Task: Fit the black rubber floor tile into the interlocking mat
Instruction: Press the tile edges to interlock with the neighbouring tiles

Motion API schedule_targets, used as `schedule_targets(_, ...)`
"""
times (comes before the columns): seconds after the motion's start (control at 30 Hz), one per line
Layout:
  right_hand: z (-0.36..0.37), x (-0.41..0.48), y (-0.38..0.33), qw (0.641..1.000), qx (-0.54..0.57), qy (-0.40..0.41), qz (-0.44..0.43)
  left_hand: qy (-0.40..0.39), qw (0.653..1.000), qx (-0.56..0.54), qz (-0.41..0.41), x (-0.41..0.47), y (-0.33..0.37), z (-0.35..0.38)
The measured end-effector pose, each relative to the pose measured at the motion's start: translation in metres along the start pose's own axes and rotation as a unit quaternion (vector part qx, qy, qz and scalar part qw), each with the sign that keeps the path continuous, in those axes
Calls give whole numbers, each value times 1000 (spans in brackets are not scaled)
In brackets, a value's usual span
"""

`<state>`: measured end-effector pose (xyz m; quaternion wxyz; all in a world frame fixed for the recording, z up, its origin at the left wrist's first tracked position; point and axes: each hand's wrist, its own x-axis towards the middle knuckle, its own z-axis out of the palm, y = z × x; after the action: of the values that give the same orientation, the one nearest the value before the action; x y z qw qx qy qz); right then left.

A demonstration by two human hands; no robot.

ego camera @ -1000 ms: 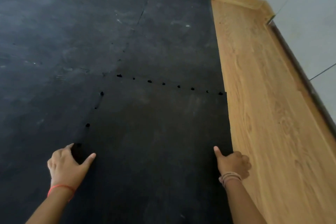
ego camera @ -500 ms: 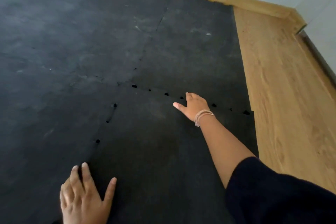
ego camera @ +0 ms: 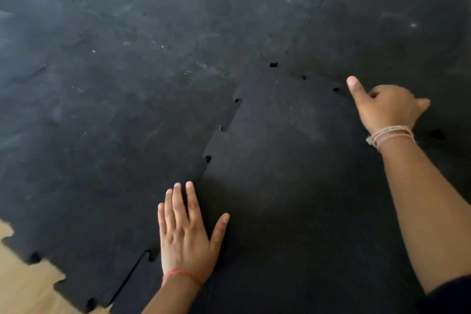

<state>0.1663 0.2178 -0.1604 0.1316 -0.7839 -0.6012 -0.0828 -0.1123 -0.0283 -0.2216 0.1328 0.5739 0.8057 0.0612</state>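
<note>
We see the black rubber floor tile (ego camera: 293,186) lying flat on the floor, its toothed edges meeting the interlocking mat (ego camera: 114,84) along two seams. Small dark gaps (ego camera: 208,159) show along the seam on the tile's left side, and more gaps (ego camera: 273,64) dot the seam on its far side, so the teeth are not fully seated there.

Our left hand (ego camera: 187,237) rests palm down with fingers spread, flat on the rubber right at the left seam, near the tile's near-left corner; it clasps nothing. A red thread (ego camera: 182,274) circles that wrist. Our right hand (ego camera: 384,107) is at the tile's far seam, fingers curled in and thumb (ego camera: 354,85) stretched out toward the joint, gripping nothing that we can see; whether it presses the rubber we cannot tell. Pale cords (ego camera: 390,134) wrap that wrist.

Wooden floor (ego camera: 23,285) shows beside the mat's jagged near-left edge.
</note>
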Motion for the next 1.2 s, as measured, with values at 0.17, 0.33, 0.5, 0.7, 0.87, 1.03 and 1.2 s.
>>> schedule_targets(0.17,14,-6,-17,995,-3,-99,-19,2,1000,8,-3,1,2,0)
schedule_targets(0.33,14,-69,-79,959,68,-124,-248,43,993,-49,-96,-36,-26,-5)
schedule_targets(0.5,6,-168,-152,874,73,-251,-410,71,902,-142,-401,-111,-52,-6)
schedule_targets(0.7,10,-184,-167,882,62,-265,-385,-2,782,-347,-518,-94,-49,-18)
schedule_targets(0.87,11,-179,-177,880,74,-269,-384,86,699,-441,-556,-88,-57,-27)
schedule_targets(1.03,13,-183,-168,884,66,-263,-382,130,760,-412,-486,-88,-59,-31)
schedule_targets(1.2,13,-169,-172,892,56,-258,-367,197,809,-396,-387,-77,-63,-36)
